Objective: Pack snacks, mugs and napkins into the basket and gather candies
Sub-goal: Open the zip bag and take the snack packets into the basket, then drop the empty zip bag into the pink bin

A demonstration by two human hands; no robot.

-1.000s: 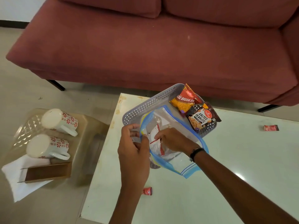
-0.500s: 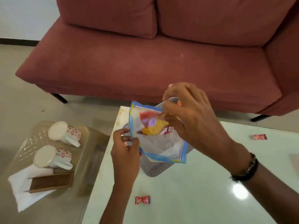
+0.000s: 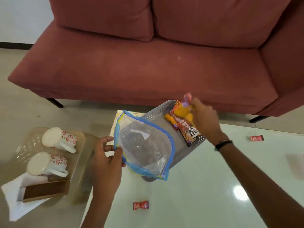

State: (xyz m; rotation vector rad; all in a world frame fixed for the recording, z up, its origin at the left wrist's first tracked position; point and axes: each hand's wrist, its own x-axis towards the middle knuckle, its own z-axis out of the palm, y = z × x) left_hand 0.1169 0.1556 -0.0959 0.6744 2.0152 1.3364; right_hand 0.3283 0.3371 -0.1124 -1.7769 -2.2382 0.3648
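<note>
**A:** What sits furthest left?

**B:** A low glass side table (image 3: 82,145), holding two white mugs (image 3: 58,139) with red flower prints, both lying on their sides. In front of them a brown napkin holder (image 3: 45,190) rests on a white napkin (image 3: 11,199).

**A:** And the hands?

**B:** The left hand (image 3: 107,155) pinches the left edge of a clear zip bag (image 3: 144,145) with a blue seal, thumb and fingers closed on the rim. The bag hangs open and looks empty, held over the near end of a grey perforated basket (image 3: 192,145) on the white table (image 3: 197,186). A red wrapped candy (image 3: 140,205) lies on the table near that forearm.

**A:** Further right?

**B:** The right hand (image 3: 204,117) is over the far end of the basket, fingers closed around a yellow snack packet (image 3: 183,113); motion blur hides the exact grip. Beneath it, a salted peanuts packet (image 3: 191,133) leans on the basket's right wall. A second candy (image 3: 256,138) lies well apart at the far right. A red sofa (image 3: 148,63) stands behind.
</note>
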